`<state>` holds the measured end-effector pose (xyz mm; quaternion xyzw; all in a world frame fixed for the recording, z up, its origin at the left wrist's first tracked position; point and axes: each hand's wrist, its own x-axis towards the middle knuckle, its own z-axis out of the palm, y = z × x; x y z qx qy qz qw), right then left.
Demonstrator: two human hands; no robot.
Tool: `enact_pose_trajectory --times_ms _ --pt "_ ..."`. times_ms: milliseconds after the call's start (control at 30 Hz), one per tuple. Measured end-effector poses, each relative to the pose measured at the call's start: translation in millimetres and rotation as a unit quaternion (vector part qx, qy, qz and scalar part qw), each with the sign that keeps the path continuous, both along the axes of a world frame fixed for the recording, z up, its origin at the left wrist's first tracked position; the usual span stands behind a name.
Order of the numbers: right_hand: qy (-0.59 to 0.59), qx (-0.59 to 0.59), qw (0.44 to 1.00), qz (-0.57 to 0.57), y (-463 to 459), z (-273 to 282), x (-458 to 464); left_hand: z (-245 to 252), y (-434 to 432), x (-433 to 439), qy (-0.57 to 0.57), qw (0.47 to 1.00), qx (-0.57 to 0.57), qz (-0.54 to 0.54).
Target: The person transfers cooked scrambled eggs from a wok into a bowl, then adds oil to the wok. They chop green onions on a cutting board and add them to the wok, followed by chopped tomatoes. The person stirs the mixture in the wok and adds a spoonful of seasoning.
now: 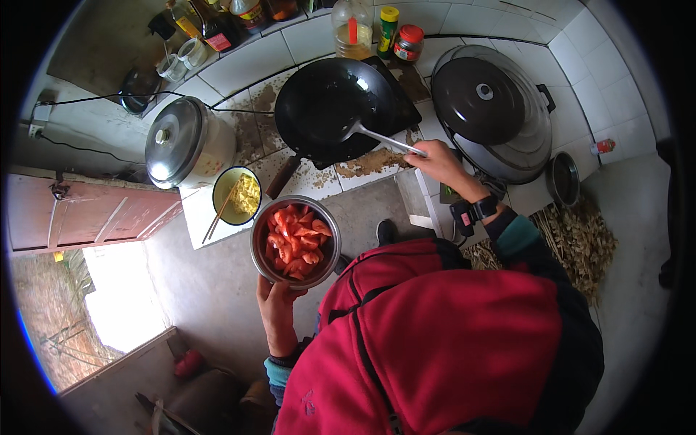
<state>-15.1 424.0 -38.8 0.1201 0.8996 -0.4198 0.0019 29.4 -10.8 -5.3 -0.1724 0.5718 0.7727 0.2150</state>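
Observation:
My left hand [278, 307] grips the near rim of a steel bowl [335, 255] full of cut tomato pieces [296, 239], held at the counter's front edge. In my right hand [443, 166] is the handle of a metal ladle or spatula [389, 140]; its head rests inside a black wok [326, 98]. The wok stands on a flat black cooker, its wooden handle [284, 178] pointing towards the tomato bowl. Left of that handle, an enamel bowl [218, 190] holds scrambled egg [246, 196] and a pair of chopsticks [218, 215].
A lidded steel pot [176, 141] stands left of the wok. Behind it are an oil jug [352, 41], a green shaker [387, 32] and a red-lidded jar [409, 43]. On the right lie a large lidded pan [478, 100] and a small metal bowl [564, 179].

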Motion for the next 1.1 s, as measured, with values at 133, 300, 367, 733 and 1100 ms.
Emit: enact_pose_trajectory --times_ms 133,300,367,733,1100 --pt "0.008 -0.03 0.999 0.032 -18.9 -20.9 -41.1 4.9 8.4 5.3 0.005 1.0 -0.006 0.016" --pt "0.086 -0.034 0.995 0.028 -19.3 -38.6 -92.5 14.3 19.8 12.0 0.003 0.999 -0.013 0.029" --pt "0.101 -0.003 0.995 0.018 -8.3 -37.2 -93.9 15.0 23.2 13.6 0.015 0.999 -0.001 0.031" --pt "-0.004 -0.012 0.999 0.052 40.1 -11.7 -18.5 18.1 43.9 11.3 -0.003 0.999 -0.01 0.045" --pt "0.052 -0.001 0.998 0.039 10.9 -43.9 -83.7 -20.3 -34.5 33.7 -0.018 0.99 0.019 0.139"
